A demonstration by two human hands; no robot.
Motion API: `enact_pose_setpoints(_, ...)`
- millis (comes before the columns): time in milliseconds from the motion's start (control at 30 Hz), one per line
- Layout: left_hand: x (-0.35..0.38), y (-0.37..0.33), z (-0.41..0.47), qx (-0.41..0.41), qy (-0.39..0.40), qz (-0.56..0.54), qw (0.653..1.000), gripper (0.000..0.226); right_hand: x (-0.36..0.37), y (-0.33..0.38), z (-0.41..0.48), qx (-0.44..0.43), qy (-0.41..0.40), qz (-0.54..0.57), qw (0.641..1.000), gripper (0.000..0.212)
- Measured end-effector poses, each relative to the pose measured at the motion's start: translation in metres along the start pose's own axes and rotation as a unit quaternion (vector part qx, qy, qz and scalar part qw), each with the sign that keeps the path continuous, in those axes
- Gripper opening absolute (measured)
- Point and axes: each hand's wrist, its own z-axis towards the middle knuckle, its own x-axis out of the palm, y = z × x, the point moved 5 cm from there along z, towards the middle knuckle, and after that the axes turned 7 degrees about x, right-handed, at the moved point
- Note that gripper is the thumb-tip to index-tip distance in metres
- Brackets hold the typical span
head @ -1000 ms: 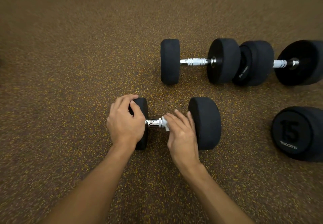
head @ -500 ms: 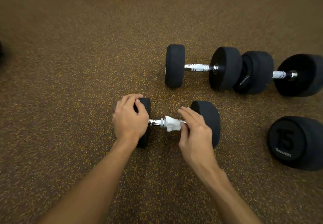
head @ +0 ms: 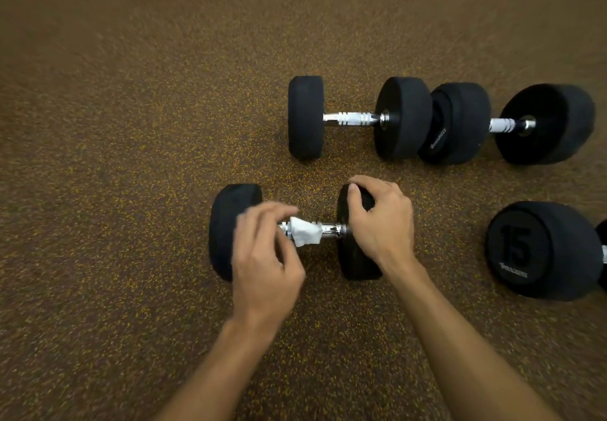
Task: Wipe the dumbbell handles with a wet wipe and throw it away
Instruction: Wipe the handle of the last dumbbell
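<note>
We see the left hand [head: 266, 266] nearest us, blurred, its fingers [head: 279, 212] pinching the white wet wipe [head: 304, 236] against the chrome handle of the near dumbbell [head: 230, 223]. The right hand [head: 381, 220] clasps that dumbbell's right head. Beyond the near dumbbell, two more dumbbells [head: 404, 118] lie on the speckled floor [head: 131, 124]; right of it sits one marked 15 [head: 538, 249].
</note>
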Motion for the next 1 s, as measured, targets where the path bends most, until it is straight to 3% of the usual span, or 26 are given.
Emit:
enact_pose_setpoints(100, 0.031, -0.001, -0.025, -0.026, 0.066, -0.019, 0.997, 0.035, 0.0, -0.003, -0.001, -0.002, -0.015, 0.02, 1.0, 0.026)
enact_pose_setpoints(267, 0.061, 0.015, -0.023, -0.053, 0.102, 0.06, 0.992, 0.031, -0.001, -0.006, -0.005, -0.009, -0.029, 0.042, 0.999, 0.027)
enact_pose_setpoints(400, 0.073, 0.025, -0.005, -0.058, 0.142, 0.06, 0.986, 0.025, -0.002, -0.007, -0.007, -0.006, -0.032, 0.054, 0.998, 0.026)
enact_pose_setpoints(500, 0.082, 0.027, 0.018, -0.068, 0.25, 0.064, 0.964, 0.024, -0.002, -0.007, -0.006, -0.003, -0.034, 0.059, 0.998, 0.026)
enact_pose_setpoints(600, 0.089, 0.036, 0.035, -0.143, 0.375, 0.062, 0.914, 0.028, -0.002, -0.009, -0.004, 0.001, -0.028, 0.059, 0.998, 0.026)
enact_pose_setpoints(667, 0.087, 0.039, 0.036, -0.176, 0.366, 0.028, 0.913, 0.023, -0.002, -0.01, -0.004, 0.0, -0.028, 0.062, 0.998, 0.026)
enact_pose_setpoints(800, 0.07, 0.037, 0.029, -0.175, 0.279, 0.013, 0.944, 0.02, -0.001, -0.011, -0.004, 0.001, -0.033, 0.07, 0.997, 0.026)
enact_pose_setpoints(933, 0.081, 0.044, 0.037, -0.192, 0.364, 0.05, 0.91, 0.023, -0.001, -0.011, -0.003, -0.003, -0.033, 0.07, 0.997, 0.026)
enact_pose_setpoints(1000, 0.082, 0.045, 0.036, -0.185, 0.356, 0.043, 0.915, 0.024, -0.001, -0.011, -0.002, -0.003, -0.031, 0.07, 0.997, 0.026)
